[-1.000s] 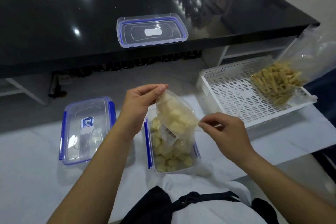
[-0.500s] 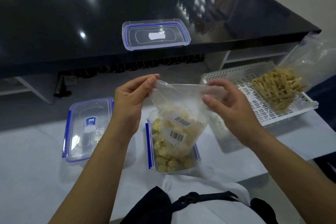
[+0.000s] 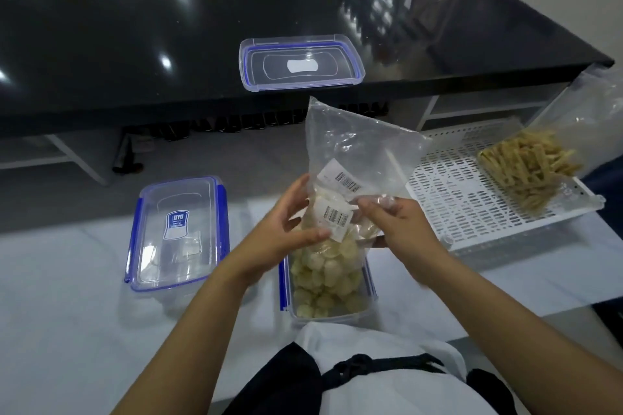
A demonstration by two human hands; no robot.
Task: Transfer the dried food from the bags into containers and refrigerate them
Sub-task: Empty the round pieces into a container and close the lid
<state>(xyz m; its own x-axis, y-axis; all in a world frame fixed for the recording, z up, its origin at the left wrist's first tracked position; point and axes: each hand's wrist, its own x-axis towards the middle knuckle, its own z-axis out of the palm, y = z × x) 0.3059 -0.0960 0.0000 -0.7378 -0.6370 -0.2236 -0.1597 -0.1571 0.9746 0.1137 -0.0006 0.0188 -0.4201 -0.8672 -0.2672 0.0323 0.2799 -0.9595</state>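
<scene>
A clear plastic bag with barcode labels stands upside down over an open container with blue clips. Pale round dried pieces fill that container and the bag's lower part. My left hand holds the bag's left side, thumb in front and fingers behind. My right hand pinches the bag's right side near the lower label. The bag's upper half is empty and stands up.
A closed empty container sits to the left on the white table. A loose lid lies on the black counter. A white perforated tray at the right holds a second bag of dried yellow sticks.
Both hands have come down from the bag's top to its lower part, just above the container. The bag's empty upper part now stands up between them.
</scene>
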